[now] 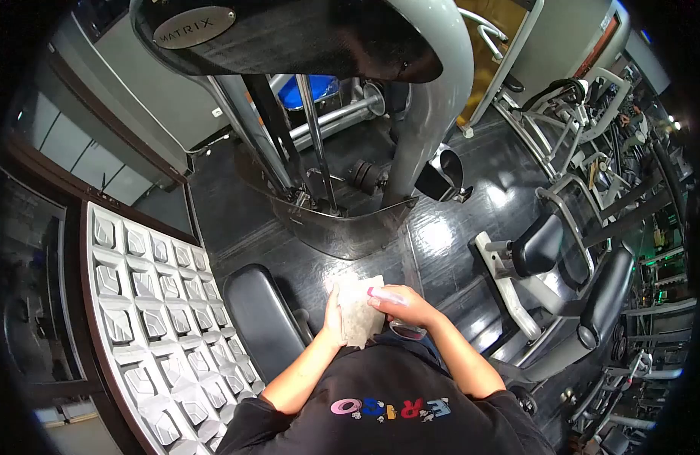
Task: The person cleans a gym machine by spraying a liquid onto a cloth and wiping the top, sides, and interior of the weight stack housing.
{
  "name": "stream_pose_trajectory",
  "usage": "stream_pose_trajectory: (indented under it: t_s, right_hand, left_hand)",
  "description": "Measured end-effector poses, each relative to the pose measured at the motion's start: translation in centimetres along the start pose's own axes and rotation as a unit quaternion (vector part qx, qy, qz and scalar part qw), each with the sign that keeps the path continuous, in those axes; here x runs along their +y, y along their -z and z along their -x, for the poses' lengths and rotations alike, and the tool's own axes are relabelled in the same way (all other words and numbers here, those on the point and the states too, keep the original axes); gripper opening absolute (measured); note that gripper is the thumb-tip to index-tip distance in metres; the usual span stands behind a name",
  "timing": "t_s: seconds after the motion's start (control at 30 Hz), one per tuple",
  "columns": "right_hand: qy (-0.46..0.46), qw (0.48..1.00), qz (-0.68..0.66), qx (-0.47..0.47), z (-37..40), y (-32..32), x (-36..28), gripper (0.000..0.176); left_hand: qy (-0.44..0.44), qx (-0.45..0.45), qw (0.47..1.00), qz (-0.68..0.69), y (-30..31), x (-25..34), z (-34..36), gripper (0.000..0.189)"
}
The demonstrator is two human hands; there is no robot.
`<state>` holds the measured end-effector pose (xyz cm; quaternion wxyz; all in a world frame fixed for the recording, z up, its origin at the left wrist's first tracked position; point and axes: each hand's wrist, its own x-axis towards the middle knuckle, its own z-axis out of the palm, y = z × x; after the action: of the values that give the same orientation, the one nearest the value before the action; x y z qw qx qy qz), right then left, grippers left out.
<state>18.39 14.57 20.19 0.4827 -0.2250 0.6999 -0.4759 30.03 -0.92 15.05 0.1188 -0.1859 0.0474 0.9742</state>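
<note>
A pale, off-white cloth [359,317] is spread in front of my body at waist height. My left hand [333,320] grips its left edge, fingers mostly hidden behind it. My right hand [407,306] is closed at the cloth's upper right, around what looks like a spray bottle. The bottle's red tip [374,291] points at the cloth, and a clear part [407,330] shows below the hand. Most of the bottle is covered by my fingers.
A large Matrix weight machine [350,235] stands ahead. A black padded bench [262,318] is close on my left, beside a white textured panel [156,318]. To the right is a machine with a black seat [538,244]. Dark flooring [441,265] lies between them.
</note>
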Motion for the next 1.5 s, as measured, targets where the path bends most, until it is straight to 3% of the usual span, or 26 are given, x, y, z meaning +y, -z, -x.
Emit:
stream_pose_trajectory:
  t_s: [0.07,0.13,0.23,0.3,0.43,0.5,0.57,0.6,0.73,0.77,0.83,0.93,0.97,1.03,1.13,1.17,1.23,1.3,1.37,1.43,1.5]
  right_hand:
    - [-0.002,0.999,-0.023,0.022,-0.5,-0.6,0.7,0.035]
    - [0.202,0.966,0.145,0.064,-1.2,-1.0,0.9,0.027]
    - [0.205,0.945,0.228,0.11,0.3,-1.4,-0.7,0.019]
    - [0.199,0.948,0.225,0.108,0.6,-0.8,-0.3,0.02]
    - [0.173,0.966,0.149,0.121,0.5,1.0,1.7,0.022]
    - [0.187,0.959,0.134,0.168,0.4,1.7,3.6,0.024]
    - [0.136,0.962,0.124,0.202,0.8,2.9,4.4,0.024]
    - [-0.022,0.985,0.023,0.167,1.6,3.3,2.8,0.025]
    - [0.066,0.977,0.124,0.16,1.9,4.9,6.3,0.028]
    - [0.059,0.979,0.123,0.154,2.1,5.2,6.6,0.03]
    - [0.054,0.98,0.122,0.144,2.1,6.1,6.3,0.031]
    - [-0.027,0.989,0.113,0.096,2.6,7.3,6.0,0.037]
    - [-0.028,0.989,0.114,0.092,2.7,7.8,6.2,0.037]
    - [0.051,0.981,0.173,0.072,2.6,9.2,6.5,0.037]
    - [0.049,0.982,0.166,0.072,2.7,11.0,6.6,0.035]
    - [0.051,0.982,0.165,0.072,2.7,11.7,6.6,0.035]
    - [0.053,0.985,0.135,0.093,3.1,13.1,6.9,0.034]
    - [0.051,0.984,0.147,0.086,3.0,14.5,7.9,0.035]
    - [0.055,0.983,0.157,0.076,2.3,15.2,8.8,0.035]
    - [0.066,0.985,0.149,0.064,1.6,15.7,9.2,0.034]
    - [0.095,0.984,0.144,0.037,0.7,15.6,9.4,0.034]
  left_hand:
    - [0.01,0.035,0.999,-0.027,1.3,-0.1,-0.3,0.077]
    - [0.023,0.072,0.996,-0.056,1.5,-0.4,-0.3,0.074]
    - [0.031,0.117,0.99,-0.079,2.2,-1.0,-0.5,0.067]
    - [0.05,0.022,0.998,-0.017,3.2,-1.2,-0.9,0.06]
    - [0.102,0.029,0.994,-0.038,3.5,-0.6,-2.3,0.051]
    - [0.039,0.127,0.986,-0.099,3.1,-0.2,-3.4,0.048]
    - [0.024,0.137,0.987,-0.074,4.9,0.8,-5.3,0.045]
    - [-0.014,0.186,0.977,-0.1,6.4,1.2,-6.7,0.043]
    - [-0.071,0.321,0.918,-0.221,12.2,2.1,-12.2,0.041]
    - [-0.076,0.322,0.918,-0.219,12.6,2.3,-13.3,0.041]
    - [-0.146,0.289,0.946,-0.01,11.8,2.8,-15.2,0.041]
    - [-0.189,0.287,0.938,0.039,6.1,6.3,-17.5,0.052]
    - [-0.231,0.227,0.935,0.148,4.9,8.4,-18.9,0.055]
    - [-0.147,0.251,0.913,0.287,4.8,12.5,-19.6,0.056]
    - [-0.303,0.196,0.918,0.163,5.6,10.7,-17.7,0.056]
    - [-0.337,0.185,0.921,0.065,6.7,11.1,-16.6,0.056]
    - [-0.366,0.151,0.912,0.106,1.7,11.2,-12.8,0.056]
    - [-0.388,0.175,0.903,0.058,0.0,11.1,-11.0,0.053]
    - [-0.435,0.208,0.875,0.035,2.0,11.7,-12.5,0.047]
    - [-0.45,0.3,0.84,0.052,2.6,10.8,-15.2,0.042]
    - [-0.425,0.289,0.855,0.073,6.6,10.3,-18.7,0.038]
